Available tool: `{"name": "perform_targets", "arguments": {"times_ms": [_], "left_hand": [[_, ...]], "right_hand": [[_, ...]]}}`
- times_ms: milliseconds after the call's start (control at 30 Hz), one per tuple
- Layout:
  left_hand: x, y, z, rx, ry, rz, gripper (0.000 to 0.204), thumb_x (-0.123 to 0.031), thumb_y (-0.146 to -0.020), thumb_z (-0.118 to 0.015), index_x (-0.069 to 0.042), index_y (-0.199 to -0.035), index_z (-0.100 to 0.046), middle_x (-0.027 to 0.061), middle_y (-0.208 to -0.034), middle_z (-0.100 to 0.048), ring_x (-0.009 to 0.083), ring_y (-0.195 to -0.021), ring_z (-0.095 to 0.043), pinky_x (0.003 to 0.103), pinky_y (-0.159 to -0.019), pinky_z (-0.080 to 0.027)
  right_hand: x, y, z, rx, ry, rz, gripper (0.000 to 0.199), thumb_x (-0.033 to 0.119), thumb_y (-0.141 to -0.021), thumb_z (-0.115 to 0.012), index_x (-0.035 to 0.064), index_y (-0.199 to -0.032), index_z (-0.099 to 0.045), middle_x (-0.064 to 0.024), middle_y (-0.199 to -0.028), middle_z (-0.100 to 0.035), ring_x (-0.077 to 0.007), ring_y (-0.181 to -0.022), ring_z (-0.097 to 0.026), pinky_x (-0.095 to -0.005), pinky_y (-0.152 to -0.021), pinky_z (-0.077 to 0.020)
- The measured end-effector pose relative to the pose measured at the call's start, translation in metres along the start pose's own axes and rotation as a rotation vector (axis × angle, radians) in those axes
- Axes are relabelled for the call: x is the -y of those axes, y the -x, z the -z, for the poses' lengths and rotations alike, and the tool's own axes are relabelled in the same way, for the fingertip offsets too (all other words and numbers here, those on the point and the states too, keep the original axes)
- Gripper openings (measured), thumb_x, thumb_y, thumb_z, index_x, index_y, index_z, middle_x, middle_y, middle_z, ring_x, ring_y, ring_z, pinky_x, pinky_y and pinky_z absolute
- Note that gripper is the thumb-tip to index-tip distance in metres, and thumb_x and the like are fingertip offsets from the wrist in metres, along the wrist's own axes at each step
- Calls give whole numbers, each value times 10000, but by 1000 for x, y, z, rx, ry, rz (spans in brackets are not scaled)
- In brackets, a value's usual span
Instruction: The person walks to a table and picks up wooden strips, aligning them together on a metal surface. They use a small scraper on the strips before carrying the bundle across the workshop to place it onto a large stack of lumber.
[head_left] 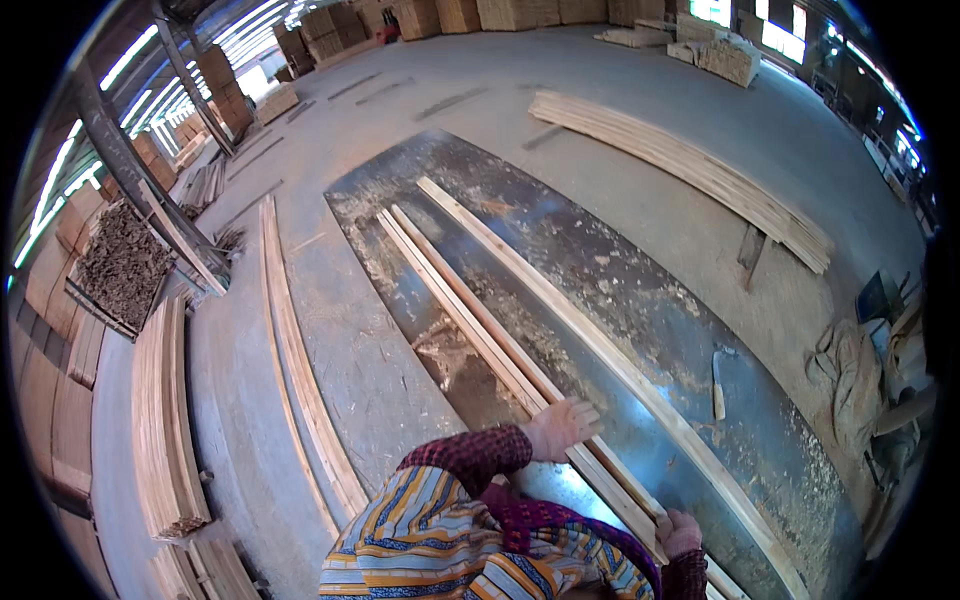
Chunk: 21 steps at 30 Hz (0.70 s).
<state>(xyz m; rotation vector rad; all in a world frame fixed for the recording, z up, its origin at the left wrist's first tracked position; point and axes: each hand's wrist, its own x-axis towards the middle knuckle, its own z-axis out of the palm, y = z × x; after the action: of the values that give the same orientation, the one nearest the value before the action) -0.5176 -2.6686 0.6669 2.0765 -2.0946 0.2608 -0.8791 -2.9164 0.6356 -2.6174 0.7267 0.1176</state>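
Two long pale wooden strips (470, 318) lie side by side along a dark, worn metal tabletop (640, 330). My left hand (562, 430) rests across them with its fingers stretched out. Closer to me, my right hand (682, 535) curls its fingers round the edge of the same strips. A third wooden strip (590, 335) lies apart to their right, running nearly parallel. Further right on the table is a hand tool (718, 385) with a pale handle and a metal blade. Patches of sawdust and shavings cover the metal.
Left of the table, thin strips (300, 380) lie low, beside a stack of boards (165, 420). A crate of wood scraps (120, 265) stands by a steel post (125, 160). More boards (680, 175) lie beyond the table's right side; crumpled cloth (845, 380) is at far right.
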Motion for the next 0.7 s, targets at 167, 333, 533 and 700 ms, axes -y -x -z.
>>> {"name": "perform_targets", "arguments": {"times_ms": [167,333,533,700], "left_hand": [[10,-15,-5,577,196,100,911,-591,-737,-789,-95,-1458,-536,115,-1313,-622,282,-1262,-573,449,-1110,-393],[13,-20,-24,520,221,12,705,-525,-784,-748,-121,-1342,-595,79,-1197,-638,256,-1141,-616,406,-964,-463],[2,-13,-30,395,215,28,484,-418,-785,-746,-152,-1165,-611,29,-1065,-604,241,-1039,-618,402,-852,-474],[5,-7,-18,480,256,74,558,-516,-786,-759,-166,-1190,-600,29,-1108,-609,226,-1099,-595,382,-926,-431]], "right_hand": [[49,-48,54,492,274,-79,409,504,-941,-589,167,-1053,-790,-188,-1005,-742,-418,-962,-701,-494,-866,-550],[76,-111,82,263,127,48,431,515,-918,-591,146,-1052,-770,-197,-995,-730,-404,-979,-684,-494,-875,-533],[35,-169,74,-14,230,-101,710,409,-636,-898,135,-1234,-628,-135,-1224,-626,-361,-1195,-571,-481,-991,-494],[26,-188,54,127,196,-90,699,469,-650,-877,106,-1202,-651,-150,-1171,-646,-363,-1139,-610,-461,-975,-506]]}}
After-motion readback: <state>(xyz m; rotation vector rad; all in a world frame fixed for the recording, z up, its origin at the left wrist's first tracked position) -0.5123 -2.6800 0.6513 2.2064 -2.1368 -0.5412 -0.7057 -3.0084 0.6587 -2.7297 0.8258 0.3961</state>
